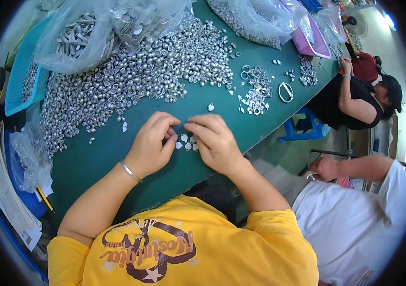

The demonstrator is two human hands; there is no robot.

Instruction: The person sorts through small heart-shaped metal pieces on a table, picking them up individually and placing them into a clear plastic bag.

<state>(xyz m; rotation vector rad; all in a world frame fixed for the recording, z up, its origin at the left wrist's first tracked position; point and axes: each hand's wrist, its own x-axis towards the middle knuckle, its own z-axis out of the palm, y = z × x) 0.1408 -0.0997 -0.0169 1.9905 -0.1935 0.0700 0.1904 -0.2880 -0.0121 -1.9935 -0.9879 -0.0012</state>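
Observation:
My left hand [151, 142], with a metal bangle [130, 170] on its wrist, rests over the green table, fingers curled in toward the thumb. Facing it, my right hand [216, 144] is bent in the same way, its fingertips close to those of the left. Anything pinched in either hand is too small or hidden to make out. In the gap between them lie several small flat silver pieces [185, 138], some partly under my right hand. One silver piece [210, 107] sits apart, just beyond my right fingers.
A wide heap of small silver domed pieces [141, 71] covers the far left of the table [241, 128]. Clear bags [76, 43], a turquoise basket [15, 95] and a pink basket [315, 43] stand around it. Silver rings [259, 86] lie right. Two people sit at the right.

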